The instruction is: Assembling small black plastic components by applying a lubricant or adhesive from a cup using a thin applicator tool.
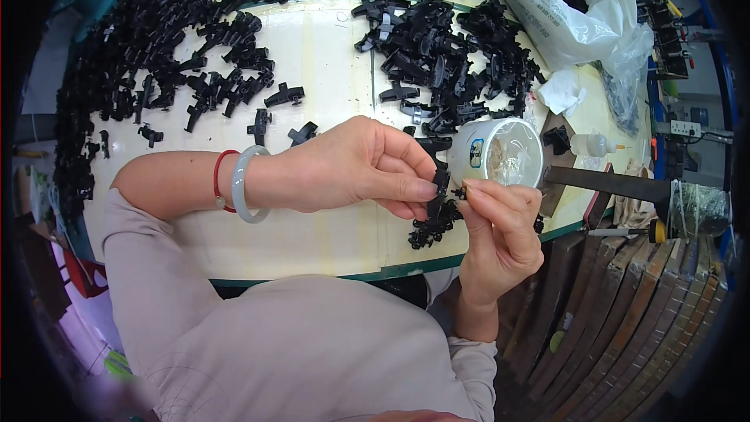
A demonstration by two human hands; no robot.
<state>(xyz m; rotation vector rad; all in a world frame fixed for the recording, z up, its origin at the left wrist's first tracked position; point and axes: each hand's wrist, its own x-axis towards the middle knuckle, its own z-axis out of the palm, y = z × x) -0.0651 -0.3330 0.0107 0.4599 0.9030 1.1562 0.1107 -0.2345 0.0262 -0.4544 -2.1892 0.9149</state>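
Note:
Between the thumb and fingers of my left hand [367, 168] is a black plastic part [440, 187], held upright over the table's near side. My right hand [504, 230] pinches a small black piece [461, 193] close beside it; I cannot tell whether the two touch. Beneath them lies a little heap of small black pieces [433, 227]. A white round tub [512, 152] with clear material inside stands just beyond my right hand. Farther back is a pile of black plastic parts [445, 55]. A few single black parts [260, 123] lie beyond my left wrist.
A large mass of black parts [156, 23] covers the table's left side. At the back right sits a white plastic bag [578, 23] of black pieces. Right of the tub are a small bottle [592, 144], a dark metal bar [605, 182] and crumpled white paper [561, 92].

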